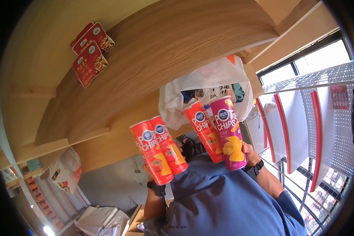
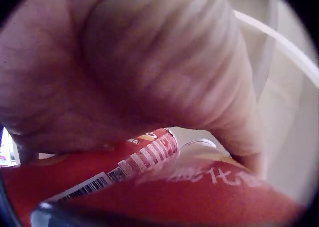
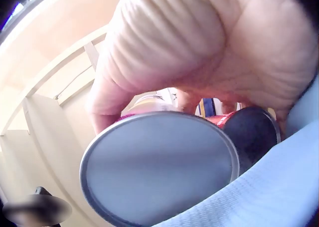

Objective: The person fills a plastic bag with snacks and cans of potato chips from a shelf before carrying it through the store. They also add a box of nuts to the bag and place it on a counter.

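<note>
Red cans, two: left hand fingers grip both. I see right hand gripping purple can, third red can.

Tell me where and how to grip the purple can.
Take the purple can round the lower half of its body, probably from the head picture's right, fingers curled across its straight, round wall. A red can lies close along its left side, so the right flank looks freer; the right hand grips it there.

We see red snack packets at ten o'clock, a white bag at eight, perforated racking at three.
</note>
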Demonstrator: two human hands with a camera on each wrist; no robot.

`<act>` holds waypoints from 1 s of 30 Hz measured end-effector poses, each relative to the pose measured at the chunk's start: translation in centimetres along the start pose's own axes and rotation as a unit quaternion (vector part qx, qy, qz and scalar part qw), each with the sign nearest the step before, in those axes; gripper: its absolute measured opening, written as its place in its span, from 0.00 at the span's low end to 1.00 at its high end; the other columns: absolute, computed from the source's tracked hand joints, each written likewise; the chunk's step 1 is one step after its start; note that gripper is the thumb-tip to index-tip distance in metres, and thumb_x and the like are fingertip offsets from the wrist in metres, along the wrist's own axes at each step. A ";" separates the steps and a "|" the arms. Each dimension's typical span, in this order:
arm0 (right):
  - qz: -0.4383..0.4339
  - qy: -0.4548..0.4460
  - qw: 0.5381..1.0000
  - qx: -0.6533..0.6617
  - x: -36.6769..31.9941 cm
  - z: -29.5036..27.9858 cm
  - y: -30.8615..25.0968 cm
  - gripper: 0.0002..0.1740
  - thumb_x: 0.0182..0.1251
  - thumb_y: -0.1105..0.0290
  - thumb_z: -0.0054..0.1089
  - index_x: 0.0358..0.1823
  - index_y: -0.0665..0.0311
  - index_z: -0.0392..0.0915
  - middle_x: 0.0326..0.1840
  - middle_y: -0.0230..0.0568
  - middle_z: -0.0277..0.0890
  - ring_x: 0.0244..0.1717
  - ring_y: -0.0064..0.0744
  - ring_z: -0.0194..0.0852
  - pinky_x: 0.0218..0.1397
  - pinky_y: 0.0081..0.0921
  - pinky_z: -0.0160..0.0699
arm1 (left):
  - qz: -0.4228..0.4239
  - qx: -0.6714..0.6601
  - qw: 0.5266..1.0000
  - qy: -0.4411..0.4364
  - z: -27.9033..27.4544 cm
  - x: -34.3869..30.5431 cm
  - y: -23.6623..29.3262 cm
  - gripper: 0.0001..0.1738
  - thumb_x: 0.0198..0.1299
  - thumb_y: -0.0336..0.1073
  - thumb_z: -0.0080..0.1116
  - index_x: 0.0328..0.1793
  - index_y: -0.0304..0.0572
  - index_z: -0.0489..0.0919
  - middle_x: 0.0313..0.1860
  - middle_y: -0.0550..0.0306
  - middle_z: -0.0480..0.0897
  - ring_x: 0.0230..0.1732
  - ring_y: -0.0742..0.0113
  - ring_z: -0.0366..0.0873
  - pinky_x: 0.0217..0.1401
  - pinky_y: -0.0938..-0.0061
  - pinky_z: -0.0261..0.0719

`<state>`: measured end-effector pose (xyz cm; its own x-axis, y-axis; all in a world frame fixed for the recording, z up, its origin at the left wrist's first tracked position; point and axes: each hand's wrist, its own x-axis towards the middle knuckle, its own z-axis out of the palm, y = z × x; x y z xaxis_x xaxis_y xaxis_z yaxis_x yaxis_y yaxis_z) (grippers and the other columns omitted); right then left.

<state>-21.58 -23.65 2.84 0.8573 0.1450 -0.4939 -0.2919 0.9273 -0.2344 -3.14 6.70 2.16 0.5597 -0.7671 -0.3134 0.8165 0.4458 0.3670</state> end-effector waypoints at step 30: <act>-0.100 -0.084 0.990 -0.054 12.6 1.9 2.8 0.45 0.58 0.61 0.73 0.75 0.65 0.63 0.73 0.44 0.71 0.74 0.42 0.68 0.82 0.44 0.61 | 0.096 0.423 0.881 0.188 -0.2 10.5 -2.0 0.37 0.69 0.53 0.67 0.72 0.34 0.69 0.67 0.48 0.76 0.66 0.61 0.74 0.71 0.65 0.72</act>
<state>-10.77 -18.55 -2.50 0.9583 0.0256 -0.2846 -0.1448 0.9022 -0.4064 1.15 -2.14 -2.02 0.8136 -0.4373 -0.3832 0.3924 -0.0734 0.9169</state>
